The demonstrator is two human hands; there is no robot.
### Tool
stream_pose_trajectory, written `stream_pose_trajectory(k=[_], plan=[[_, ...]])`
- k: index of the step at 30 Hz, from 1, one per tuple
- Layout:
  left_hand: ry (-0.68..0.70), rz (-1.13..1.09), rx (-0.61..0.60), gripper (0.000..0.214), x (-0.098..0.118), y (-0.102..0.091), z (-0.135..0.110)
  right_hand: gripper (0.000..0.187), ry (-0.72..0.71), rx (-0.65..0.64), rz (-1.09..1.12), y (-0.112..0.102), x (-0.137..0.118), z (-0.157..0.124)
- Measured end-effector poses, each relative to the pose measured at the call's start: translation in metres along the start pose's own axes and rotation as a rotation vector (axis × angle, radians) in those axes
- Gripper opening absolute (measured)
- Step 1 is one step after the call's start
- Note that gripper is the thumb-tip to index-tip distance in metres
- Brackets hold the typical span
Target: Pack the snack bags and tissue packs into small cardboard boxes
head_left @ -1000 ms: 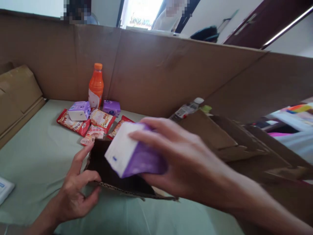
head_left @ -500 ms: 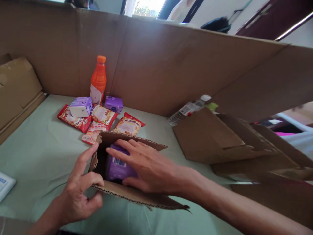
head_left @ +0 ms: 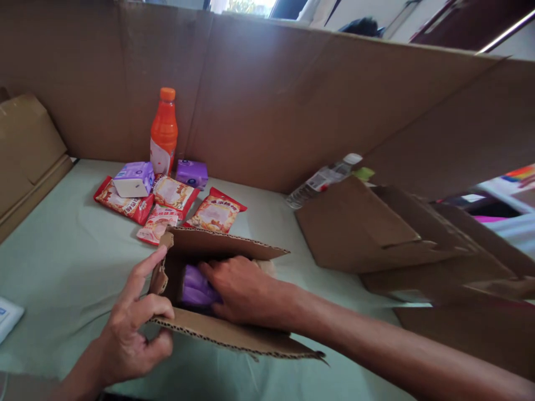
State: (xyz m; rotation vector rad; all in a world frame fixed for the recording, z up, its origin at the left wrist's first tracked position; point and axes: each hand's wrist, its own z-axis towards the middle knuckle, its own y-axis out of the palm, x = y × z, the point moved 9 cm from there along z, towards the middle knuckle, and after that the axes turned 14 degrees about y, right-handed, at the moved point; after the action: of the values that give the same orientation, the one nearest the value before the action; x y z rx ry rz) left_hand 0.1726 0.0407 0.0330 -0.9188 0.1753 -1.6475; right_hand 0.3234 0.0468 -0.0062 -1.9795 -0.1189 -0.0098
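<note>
A small open cardboard box [head_left: 225, 242] with torn edges stands in front of me. My left hand [head_left: 136, 320] grips its left end, the index finger at the far corner and the other fingers curled at the near edge. My right hand [head_left: 246, 289] reaches down inside, its fingers bent over a purple tissue pack [head_left: 196, 287]. Its fingertips are partly hidden by the pack and the box wall. Just behind the box lie red snack packets [head_left: 215, 213], several in all. One purple-and-white tissue pack [head_left: 134, 179] rests on them, and another purple pack [head_left: 192, 173] sits by the back wall.
An orange bottle [head_left: 164, 133] stands upright against the tall cardboard wall [head_left: 259, 106]. To the right, a clear plastic bottle [head_left: 324, 181] leans beside open cardboard boxes [head_left: 355, 228]. A folded carton [head_left: 31, 150] is at the left, with a white pack [head_left: 9, 317] nearer me.
My right hand has sunk deeper into the box, and the purple tissue pack sits lower with it. The left hand keeps its hold on the box. The view has shifted slightly.
</note>
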Motion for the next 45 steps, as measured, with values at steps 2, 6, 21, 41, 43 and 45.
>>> stream_pose_trajectory(k=[2, 6, 21, 41, 43, 45], plan=[[-0.013, -0.001, 0.003, 0.028, -0.001, 0.001, 0.0, 0.038, -0.013, 0.043, 0.001, -0.002, -0.001, 0.002], [-0.015, -0.008, 0.011, 0.025, -0.001, 0.001, 0.001, 0.04, 0.008, 0.055, -0.014, -0.003, 0.002, 0.004], [-0.142, 0.048, 0.243, 0.046, -0.027, -0.017, -0.013, 0.039, 0.052, 0.513, 0.701, 0.005, 0.115, -0.113], [-0.157, 0.364, 0.086, 0.042, -0.017, -0.007, 0.009, 0.085, 0.21, 0.959, 0.691, 0.018, 0.112, -0.103], [-0.154, 0.358, 0.063, 0.047, -0.018, -0.006, 0.012, 0.074, 0.144, 0.892, 0.684, 0.015, 0.109, -0.091], [-0.161, 0.356, 0.044, 0.056, -0.02, -0.004, 0.013, 0.048, 0.049, 0.839, 0.684, 0.015, 0.102, -0.085]])
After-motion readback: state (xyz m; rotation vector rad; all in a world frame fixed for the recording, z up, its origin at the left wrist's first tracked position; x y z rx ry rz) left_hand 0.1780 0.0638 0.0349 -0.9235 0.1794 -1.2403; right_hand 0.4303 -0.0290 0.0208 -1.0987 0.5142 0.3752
